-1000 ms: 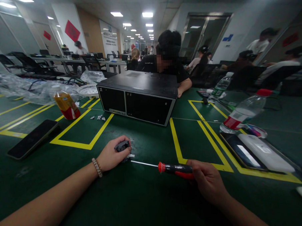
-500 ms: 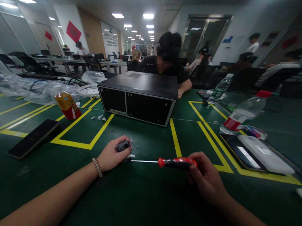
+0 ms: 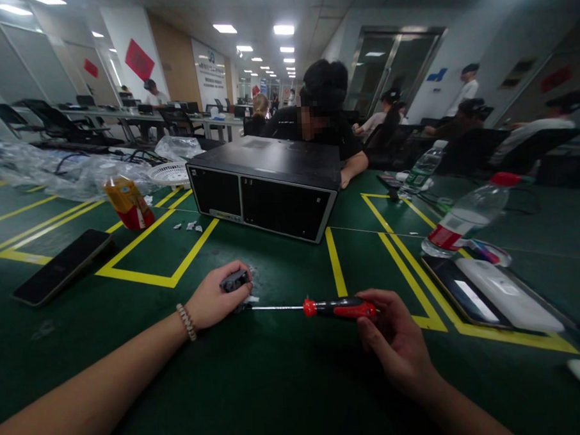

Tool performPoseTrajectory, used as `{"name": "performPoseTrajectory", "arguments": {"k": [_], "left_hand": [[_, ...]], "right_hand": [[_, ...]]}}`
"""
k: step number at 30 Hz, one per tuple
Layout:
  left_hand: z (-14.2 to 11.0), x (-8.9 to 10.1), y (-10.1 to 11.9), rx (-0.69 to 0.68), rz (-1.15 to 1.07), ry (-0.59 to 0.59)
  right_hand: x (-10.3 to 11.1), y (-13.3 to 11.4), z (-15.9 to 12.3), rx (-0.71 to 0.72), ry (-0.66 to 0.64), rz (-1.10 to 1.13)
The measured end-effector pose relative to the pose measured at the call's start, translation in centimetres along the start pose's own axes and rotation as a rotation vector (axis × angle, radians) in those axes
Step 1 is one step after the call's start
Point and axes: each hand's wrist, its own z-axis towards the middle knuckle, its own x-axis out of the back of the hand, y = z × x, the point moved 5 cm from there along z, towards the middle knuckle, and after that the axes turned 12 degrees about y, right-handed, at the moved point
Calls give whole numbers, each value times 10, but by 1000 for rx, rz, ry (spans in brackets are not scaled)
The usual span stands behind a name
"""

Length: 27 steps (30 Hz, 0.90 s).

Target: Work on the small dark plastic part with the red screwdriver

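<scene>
My left hand (image 3: 221,295) is closed around a small dark grey plastic part (image 3: 235,281) just above the green table; what kind of part it is I cannot make out. A scrap of white shows at its lower edge. In my right hand (image 3: 396,335) is a screwdriver (image 3: 342,307) with a red and black handle, its end between thumb and fingers. The metal shaft runs level to the left, and its tip meets the underside of the grey part beside my left thumb. Whether the tip sits in a screw is hidden.
A black computer case (image 3: 270,193) lies on its side ahead, a person (image 3: 324,120) behind it. To the left are a tilted phone (image 3: 64,266), a drink bottle (image 3: 128,202) and plastic wrap (image 3: 42,170). Rightward stand water bottles (image 3: 467,216) beside phones (image 3: 461,293). Yellow tape marks the table.
The screwdriver handle has rolled about its own axis, showing more red on its lower side, and its rear end has risen slightly. My right fingers have shifted a little; my left hand stays put.
</scene>
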Motion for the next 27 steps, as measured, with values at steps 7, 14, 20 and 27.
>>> {"name": "performPoseTrajectory", "arguments": {"k": [7, 14, 20, 27], "left_hand": [[0, 0, -1, -11, 12, 11], [0, 0, 0, -22, 7, 25], [0, 1, 2, -21, 1, 23], [0, 0, -1, 11, -3, -8]], "right_hand": [[-3, -9, 2, 91, -4, 25], [-5, -9, 2, 92, -21, 42], [-7, -10, 2, 77, -36, 62], [-6, -6, 2, 70, -40, 45]]}}
